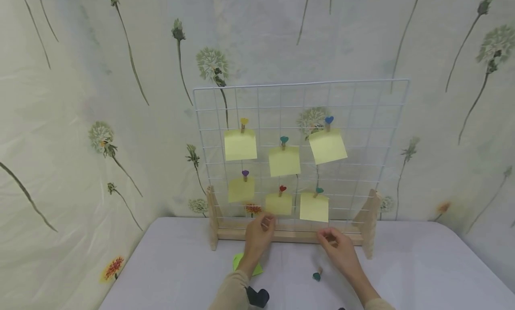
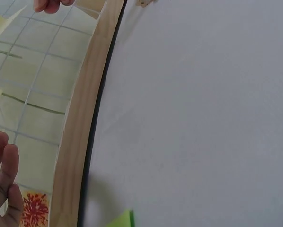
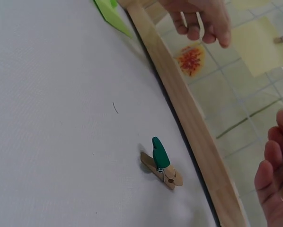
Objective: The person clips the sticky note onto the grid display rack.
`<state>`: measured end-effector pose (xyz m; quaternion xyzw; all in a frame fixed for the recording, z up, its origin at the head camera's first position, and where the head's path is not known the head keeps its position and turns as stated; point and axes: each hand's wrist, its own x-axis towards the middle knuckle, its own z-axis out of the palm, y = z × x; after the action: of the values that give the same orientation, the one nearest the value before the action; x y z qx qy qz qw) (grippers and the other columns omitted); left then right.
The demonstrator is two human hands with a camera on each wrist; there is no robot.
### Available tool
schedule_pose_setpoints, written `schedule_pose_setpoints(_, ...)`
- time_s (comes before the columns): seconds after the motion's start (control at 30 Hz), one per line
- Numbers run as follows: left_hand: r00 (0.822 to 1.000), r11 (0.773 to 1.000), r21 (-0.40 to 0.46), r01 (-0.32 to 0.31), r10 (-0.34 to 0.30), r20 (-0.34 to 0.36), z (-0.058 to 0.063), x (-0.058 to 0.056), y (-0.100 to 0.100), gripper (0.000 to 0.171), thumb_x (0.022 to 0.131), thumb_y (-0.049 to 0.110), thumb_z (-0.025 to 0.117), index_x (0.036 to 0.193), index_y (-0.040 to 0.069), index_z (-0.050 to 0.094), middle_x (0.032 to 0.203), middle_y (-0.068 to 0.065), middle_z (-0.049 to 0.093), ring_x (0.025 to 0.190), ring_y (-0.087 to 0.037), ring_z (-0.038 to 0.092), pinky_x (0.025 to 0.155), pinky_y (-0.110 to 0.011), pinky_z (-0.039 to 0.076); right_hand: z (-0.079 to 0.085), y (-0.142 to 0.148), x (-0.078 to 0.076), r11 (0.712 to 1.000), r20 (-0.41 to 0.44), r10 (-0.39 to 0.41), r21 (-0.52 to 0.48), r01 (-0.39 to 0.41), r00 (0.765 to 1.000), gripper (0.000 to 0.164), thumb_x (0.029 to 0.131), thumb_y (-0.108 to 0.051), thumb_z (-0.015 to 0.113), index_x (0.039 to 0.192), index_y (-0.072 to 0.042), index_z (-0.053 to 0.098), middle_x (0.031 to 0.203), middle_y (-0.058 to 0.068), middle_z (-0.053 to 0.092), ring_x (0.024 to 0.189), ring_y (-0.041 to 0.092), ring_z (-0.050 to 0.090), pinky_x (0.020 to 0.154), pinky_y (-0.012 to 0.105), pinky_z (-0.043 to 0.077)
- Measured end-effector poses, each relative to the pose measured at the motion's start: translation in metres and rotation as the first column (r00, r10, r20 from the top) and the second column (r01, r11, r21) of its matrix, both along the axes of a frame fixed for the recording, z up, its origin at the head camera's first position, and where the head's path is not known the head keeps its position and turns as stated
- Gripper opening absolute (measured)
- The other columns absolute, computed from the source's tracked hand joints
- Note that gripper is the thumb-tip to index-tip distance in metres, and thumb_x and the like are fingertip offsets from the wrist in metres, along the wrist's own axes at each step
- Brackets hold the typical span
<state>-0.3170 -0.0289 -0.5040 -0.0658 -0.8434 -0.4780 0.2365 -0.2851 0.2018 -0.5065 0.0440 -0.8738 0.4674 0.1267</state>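
Observation:
My left hand (image 1: 258, 236) is at the lower left corner of a yellow sticky note (image 1: 278, 205) clipped to the white wire grid (image 1: 257, 99) by a clothespin with a red heart (image 1: 283, 188). Its fingers are loosely curled; whether a fingertip touches the paper I cannot tell. Just below another yellow sticky note (image 1: 314, 208), which hangs from a green-heart clothespin (image 1: 319, 190), my right hand (image 1: 339, 249) hovers with loosely bent fingers and nothing visible in them. In the right wrist view a loose green-topped clothespin (image 3: 163, 163) lies on the table.
Several more notes hang higher, including one under a blue heart (image 1: 329, 120). A wooden base bar (image 1: 295, 236) supports the grid between two wooden feet (image 1: 368, 225). Bright green paper (image 1: 256, 270) and a black heart-shaped thing (image 1: 258, 296) lie by the left forearm.

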Motion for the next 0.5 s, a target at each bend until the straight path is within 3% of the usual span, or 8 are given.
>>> schedule_pose_setpoints(0.3, 0.996, 1.000, -0.029, -0.004, 0.007, 0.090, -0.013, 0.002, -0.026, 0.011, 0.091, 0.025, 0.059, 0.096, 0.018, 0.067, 0.082, 0.001, 0.068, 0.072, -0.006, 0.060, 0.065, -0.023, 0.049, -0.009, 0.002, 0.002, 1.000, 0.103, 0.015, 0.005, -0.016, 0.995, 0.017, 0.092, -0.027, 0.062, 0.100, -0.014, 0.064, 0.100, 0.002, 0.067, 0.091, 0.010, 0.060, 0.074, 0.020, 0.048)
schedule_pose_setpoints(0.5, 0.994, 1.000, -0.015, -0.009, 0.011, 0.112, -0.022, 0.006, -0.042, 0.009, 0.092, 0.026, 0.060, 0.093, 0.020, 0.066, 0.082, 0.003, 0.066, 0.075, -0.007, 0.060, 0.067, -0.021, 0.049, -0.019, 0.005, 0.003, 0.997, 0.096, 0.068, -0.034, -0.065, 0.993, 0.018, 0.091, -0.029, 0.062, 0.100, -0.013, 0.065, 0.101, 0.003, 0.066, 0.090, 0.010, 0.061, 0.075, 0.021, 0.049)
